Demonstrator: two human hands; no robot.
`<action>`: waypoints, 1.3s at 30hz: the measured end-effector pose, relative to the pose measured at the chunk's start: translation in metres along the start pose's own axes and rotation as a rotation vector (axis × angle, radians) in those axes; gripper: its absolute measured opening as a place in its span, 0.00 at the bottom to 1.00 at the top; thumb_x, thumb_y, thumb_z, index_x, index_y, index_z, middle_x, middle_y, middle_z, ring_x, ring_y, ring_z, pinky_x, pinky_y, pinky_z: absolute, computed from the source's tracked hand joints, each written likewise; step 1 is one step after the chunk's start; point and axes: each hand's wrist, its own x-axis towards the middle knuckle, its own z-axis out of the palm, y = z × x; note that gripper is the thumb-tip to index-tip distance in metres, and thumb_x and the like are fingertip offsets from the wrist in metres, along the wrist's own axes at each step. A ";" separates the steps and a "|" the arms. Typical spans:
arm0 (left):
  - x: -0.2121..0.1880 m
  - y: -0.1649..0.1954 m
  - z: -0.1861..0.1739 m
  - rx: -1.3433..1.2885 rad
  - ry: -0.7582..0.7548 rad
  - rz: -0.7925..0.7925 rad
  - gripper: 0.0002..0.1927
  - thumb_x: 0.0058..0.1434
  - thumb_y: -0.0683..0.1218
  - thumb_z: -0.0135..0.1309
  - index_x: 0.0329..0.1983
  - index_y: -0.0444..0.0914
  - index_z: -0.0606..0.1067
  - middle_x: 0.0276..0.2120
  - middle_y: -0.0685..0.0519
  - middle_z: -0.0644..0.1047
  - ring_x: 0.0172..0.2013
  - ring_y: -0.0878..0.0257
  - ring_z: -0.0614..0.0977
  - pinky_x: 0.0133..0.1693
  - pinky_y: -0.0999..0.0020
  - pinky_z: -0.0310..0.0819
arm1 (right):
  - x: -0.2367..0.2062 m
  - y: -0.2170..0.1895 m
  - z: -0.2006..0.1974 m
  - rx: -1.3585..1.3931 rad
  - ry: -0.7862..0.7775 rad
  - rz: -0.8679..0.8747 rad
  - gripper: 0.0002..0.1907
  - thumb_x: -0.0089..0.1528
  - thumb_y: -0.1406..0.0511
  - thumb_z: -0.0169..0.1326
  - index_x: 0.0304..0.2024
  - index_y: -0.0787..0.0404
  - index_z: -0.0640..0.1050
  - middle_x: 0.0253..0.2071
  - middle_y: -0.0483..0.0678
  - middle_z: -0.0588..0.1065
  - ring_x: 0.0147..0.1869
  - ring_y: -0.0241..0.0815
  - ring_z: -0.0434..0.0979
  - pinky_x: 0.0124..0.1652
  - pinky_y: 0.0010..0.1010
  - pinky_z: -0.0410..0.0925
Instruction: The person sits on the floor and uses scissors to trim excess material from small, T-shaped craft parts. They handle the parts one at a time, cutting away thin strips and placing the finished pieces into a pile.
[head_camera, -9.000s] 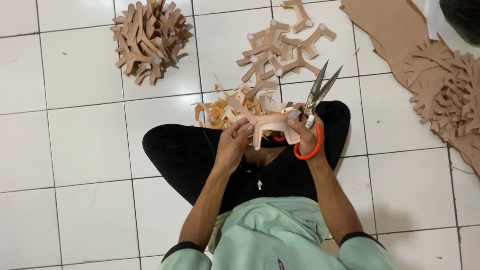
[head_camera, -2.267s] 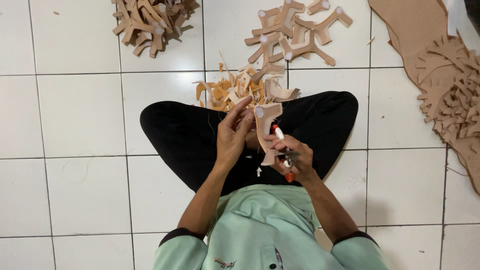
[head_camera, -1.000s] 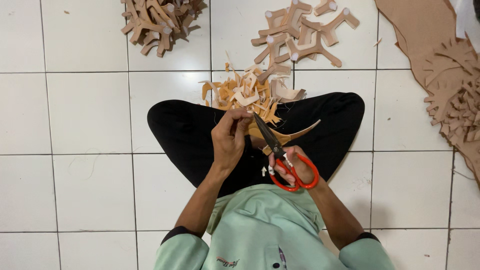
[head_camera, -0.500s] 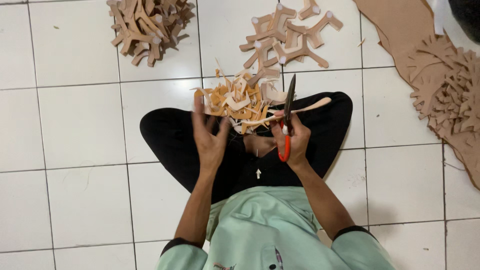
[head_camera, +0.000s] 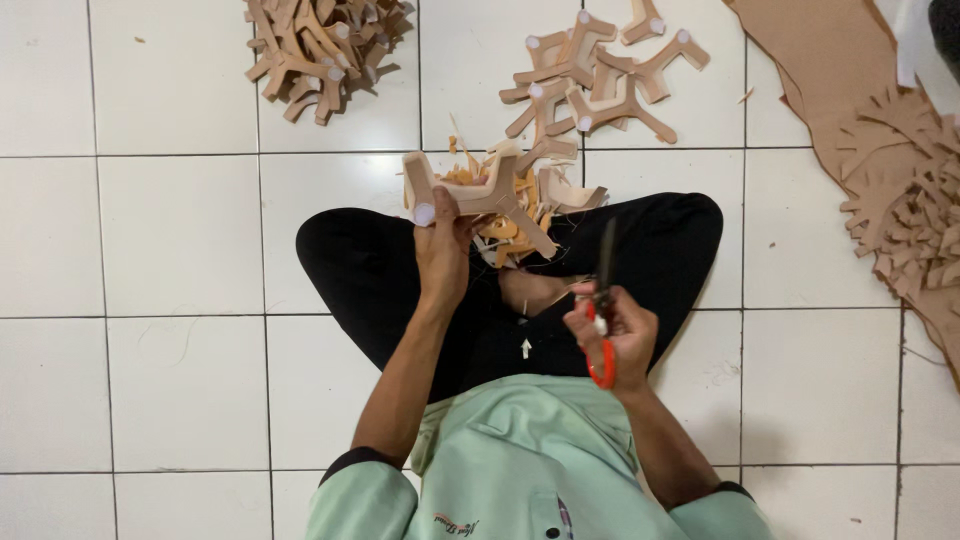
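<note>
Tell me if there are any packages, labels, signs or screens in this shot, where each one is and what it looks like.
No packages, signs or screens.
Small embroidered mark on the mint green shirt, near the bottom edge: a short dark and orange squiggle.
Tiny white mark on the black trousers, between the left hand and the right hand: arrow-like shape.

White tiled floor (head_camera: 180, 240) bearing two piles of tan cut-outs (head_camera: 318, 45) (head_camera: 600, 75), offcut scraps (head_camera: 520, 195), and sheet material (head_camera: 830, 70).

Matt tan foam strap piece (head_camera: 490, 195); scissors (head_camera: 603, 300) w/ glossy orange plastic handles; glossy tile floor (head_camera: 150, 240).
</note>
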 end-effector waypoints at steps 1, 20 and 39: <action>0.001 0.004 -0.003 0.023 -0.008 0.005 0.18 0.75 0.47 0.45 0.59 0.30 0.67 0.51 0.43 0.78 0.49 0.57 0.83 0.51 0.61 0.83 | 0.006 0.004 -0.006 0.026 0.026 0.074 0.13 0.65 0.65 0.61 0.49 0.68 0.78 0.28 0.41 0.73 0.26 0.25 0.69 0.27 0.16 0.63; -0.039 0.043 0.025 0.321 -0.066 0.058 0.21 0.59 0.40 0.66 0.49 0.34 0.67 0.46 0.46 0.77 0.45 0.62 0.84 0.46 0.68 0.85 | 0.019 0.007 -0.003 0.080 -0.446 0.416 0.24 0.65 0.51 0.55 0.42 0.69 0.79 0.22 0.43 0.72 0.19 0.27 0.69 0.20 0.18 0.63; -0.037 0.010 0.020 -0.114 -0.024 -0.300 0.27 0.64 0.36 0.57 0.66 0.28 0.67 0.49 0.47 0.78 0.47 0.61 0.82 0.47 0.68 0.81 | 0.029 0.010 0.011 0.068 -0.456 0.211 0.40 0.66 0.34 0.48 0.45 0.66 0.76 0.26 0.38 0.67 0.25 0.27 0.68 0.26 0.18 0.63</action>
